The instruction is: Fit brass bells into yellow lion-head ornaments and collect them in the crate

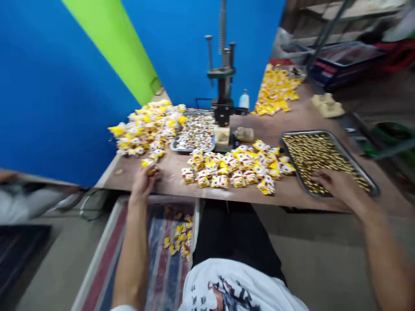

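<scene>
My left hand [142, 183] is at the table's front edge on the left, its fingers closed around a small yellow-and-white moulded piece [148, 162] that they partly cover. Behind it rises a heap of similar yellow-and-white pieces [152, 123]. My right hand [333, 180] reaches into a metal tray [355, 166] of small gold-coloured parts [314, 151], fingertips bent together among them; what they grip is too small to make out. Between my hands, rows of yellow, white and red pieces [235, 164] lie along the front of the table.
An upright hand press [223, 86] stands mid-table, a light block [222, 134] at its base. Left of it is a tray [182, 150] of small white-and-red parts. Yellow pieces [277, 88] pile at the back right. Below, a striped-lined bin [158, 268] holds several finished-looking pieces.
</scene>
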Demonstrator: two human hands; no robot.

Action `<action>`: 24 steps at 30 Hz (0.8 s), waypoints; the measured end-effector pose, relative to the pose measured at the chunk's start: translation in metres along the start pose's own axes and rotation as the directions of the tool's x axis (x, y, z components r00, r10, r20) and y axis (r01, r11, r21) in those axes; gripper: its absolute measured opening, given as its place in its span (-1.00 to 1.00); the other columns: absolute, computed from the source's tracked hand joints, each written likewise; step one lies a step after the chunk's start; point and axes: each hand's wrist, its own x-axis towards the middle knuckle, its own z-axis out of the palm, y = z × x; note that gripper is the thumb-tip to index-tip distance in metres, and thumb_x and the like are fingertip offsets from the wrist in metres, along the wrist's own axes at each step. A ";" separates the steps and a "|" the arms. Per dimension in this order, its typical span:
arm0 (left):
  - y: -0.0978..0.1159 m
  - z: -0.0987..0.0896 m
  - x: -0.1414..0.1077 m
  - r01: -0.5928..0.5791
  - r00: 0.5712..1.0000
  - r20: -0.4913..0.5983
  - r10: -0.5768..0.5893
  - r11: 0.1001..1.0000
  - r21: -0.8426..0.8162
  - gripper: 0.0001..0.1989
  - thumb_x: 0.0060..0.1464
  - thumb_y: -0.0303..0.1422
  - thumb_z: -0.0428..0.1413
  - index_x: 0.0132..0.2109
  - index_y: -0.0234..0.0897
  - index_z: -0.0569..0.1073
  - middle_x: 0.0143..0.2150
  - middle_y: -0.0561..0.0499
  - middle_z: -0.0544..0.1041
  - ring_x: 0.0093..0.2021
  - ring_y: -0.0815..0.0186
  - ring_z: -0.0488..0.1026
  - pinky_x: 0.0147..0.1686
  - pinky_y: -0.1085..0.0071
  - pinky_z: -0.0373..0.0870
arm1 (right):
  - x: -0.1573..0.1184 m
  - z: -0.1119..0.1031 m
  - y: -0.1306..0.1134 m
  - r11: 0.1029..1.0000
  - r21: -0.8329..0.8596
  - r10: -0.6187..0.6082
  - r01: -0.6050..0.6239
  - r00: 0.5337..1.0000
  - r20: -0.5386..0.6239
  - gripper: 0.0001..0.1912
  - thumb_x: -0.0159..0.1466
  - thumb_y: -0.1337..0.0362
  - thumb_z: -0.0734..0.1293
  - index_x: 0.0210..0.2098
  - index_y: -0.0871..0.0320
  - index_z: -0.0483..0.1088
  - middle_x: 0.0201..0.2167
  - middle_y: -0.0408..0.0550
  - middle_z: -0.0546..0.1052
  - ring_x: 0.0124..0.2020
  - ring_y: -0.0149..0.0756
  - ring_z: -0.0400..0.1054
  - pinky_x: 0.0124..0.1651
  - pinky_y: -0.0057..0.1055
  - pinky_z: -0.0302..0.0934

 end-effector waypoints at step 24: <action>-0.052 0.141 -0.204 0.227 0.947 0.310 -0.079 0.849 -0.477 -0.58 0.34 -0.11 0.34 0.25 -0.09 0.56 0.14 -0.03 0.67 0.15 0.21 0.65 0.11 0.35 0.59 | 0.008 0.093 -0.337 0.726 0.614 -0.194 0.309 0.949 -0.249 -0.80 0.48 0.39 0.50 -0.01 -0.04 0.72 -0.13 -0.04 0.74 -0.12 -0.19 0.66 -0.05 -0.23 0.62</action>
